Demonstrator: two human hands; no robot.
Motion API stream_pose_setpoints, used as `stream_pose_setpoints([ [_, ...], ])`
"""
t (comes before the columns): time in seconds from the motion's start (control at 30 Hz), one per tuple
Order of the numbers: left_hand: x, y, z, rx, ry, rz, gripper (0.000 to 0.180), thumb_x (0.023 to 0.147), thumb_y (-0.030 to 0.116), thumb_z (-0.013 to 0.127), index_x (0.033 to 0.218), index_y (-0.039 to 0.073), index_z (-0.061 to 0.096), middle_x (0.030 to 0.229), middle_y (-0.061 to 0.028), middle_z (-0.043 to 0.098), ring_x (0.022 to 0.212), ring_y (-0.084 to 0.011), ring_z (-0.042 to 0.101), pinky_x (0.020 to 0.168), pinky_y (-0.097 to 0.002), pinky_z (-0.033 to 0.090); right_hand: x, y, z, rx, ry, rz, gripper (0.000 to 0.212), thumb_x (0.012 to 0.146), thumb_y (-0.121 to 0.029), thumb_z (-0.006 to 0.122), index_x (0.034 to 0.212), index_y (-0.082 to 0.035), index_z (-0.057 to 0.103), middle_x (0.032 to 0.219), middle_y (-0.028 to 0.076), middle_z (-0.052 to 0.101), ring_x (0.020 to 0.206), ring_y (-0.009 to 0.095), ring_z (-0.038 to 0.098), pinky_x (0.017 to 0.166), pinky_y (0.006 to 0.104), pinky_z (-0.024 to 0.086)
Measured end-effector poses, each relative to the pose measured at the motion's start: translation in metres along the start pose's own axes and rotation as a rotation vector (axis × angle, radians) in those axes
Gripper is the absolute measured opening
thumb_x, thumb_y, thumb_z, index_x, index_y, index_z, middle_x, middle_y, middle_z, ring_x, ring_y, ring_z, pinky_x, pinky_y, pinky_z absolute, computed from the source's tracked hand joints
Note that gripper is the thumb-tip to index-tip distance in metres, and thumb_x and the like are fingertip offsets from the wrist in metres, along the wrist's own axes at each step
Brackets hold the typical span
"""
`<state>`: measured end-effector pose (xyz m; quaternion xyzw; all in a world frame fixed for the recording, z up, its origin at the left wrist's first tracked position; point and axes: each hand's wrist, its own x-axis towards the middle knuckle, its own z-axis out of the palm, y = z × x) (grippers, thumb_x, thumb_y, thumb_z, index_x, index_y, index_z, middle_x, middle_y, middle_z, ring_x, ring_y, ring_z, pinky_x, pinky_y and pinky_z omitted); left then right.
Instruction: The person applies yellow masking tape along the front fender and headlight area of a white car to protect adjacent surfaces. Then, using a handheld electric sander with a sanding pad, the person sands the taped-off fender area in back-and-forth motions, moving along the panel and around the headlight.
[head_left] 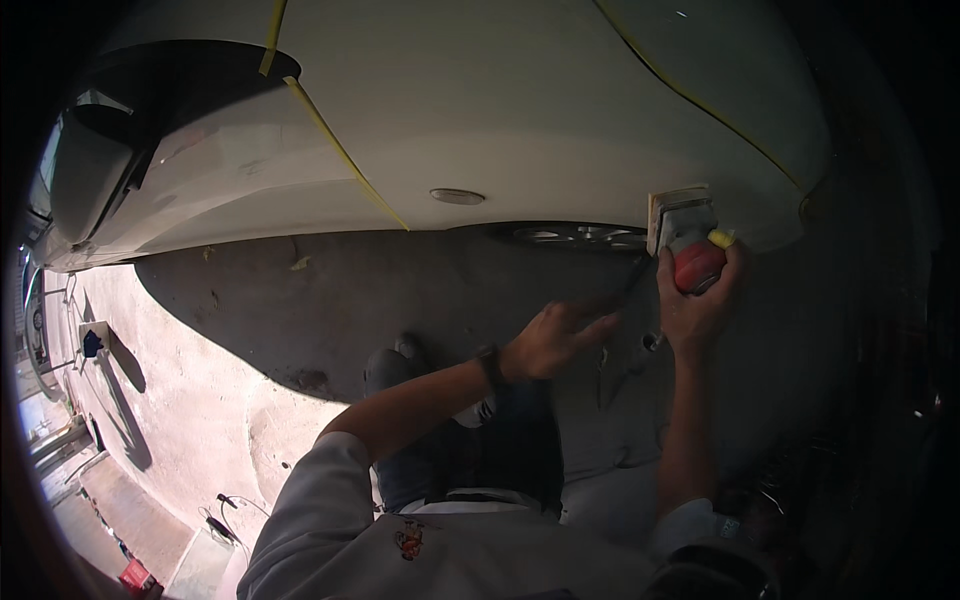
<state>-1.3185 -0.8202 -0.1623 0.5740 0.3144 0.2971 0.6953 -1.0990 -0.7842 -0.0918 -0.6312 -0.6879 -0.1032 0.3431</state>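
My right hand [693, 305] is wrapped round the red, rounded top of a power sander [699, 266]. The sander's flat rectangular pad rests against the lower edge of a light-coloured car's body [500, 110], just right of the wheel [580, 237]. A small yellow piece sits on the sander beside my fingers. To the left and lower, my left hand [555, 340] is closed round a dark hose [636, 278] that leads up toward the sander. Some blur and shadow hide where the hose joins the tool and how the left fingers lie on it.
Yellow tape strips [335, 145] run along the car's panel gaps. An oval side marker lamp [457, 196] sits between them, with a side mirror [100, 150] farther left. Cables [225, 515] lie on the sunlit floor [190, 400] at lower left, near a small stand [94, 340].
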Motion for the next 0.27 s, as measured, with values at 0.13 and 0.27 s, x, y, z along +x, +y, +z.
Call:
stream_pose_setpoints([
  [0.13,0.074,0.003,0.001,-0.462,0.066,0.215,0.070,0.109,0.052,0.055,0.144,-0.008,0.056,0.136,-0.0246,0.067,0.130,-0.0302,0.064,0.108,-0.0411,0.050,0.010,-0.011,0.056,-0.108,0.283,-0.228,0.076,0.074,-0.019,0.096,0.136,-0.004,0.054,0.130,0.018,0.059,0.118,0.036,0.062,0.097,0.0485,0.055],
  [0.27,0.080,-0.015,-0.032,-0.411,-0.079,0.229,0.070,0.110,0.056,0.052,0.136,-0.009,0.060,0.120,-0.0208,0.073,0.112,-0.0258,0.069,0.097,-0.0381,0.053,0.005,-0.041,0.079,-0.129,0.314,-0.210,0.072,0.075,-0.019,0.095,0.135,-0.001,0.059,0.129,0.017,0.064,0.118,0.035,0.066,0.098,0.0465,0.057],
])
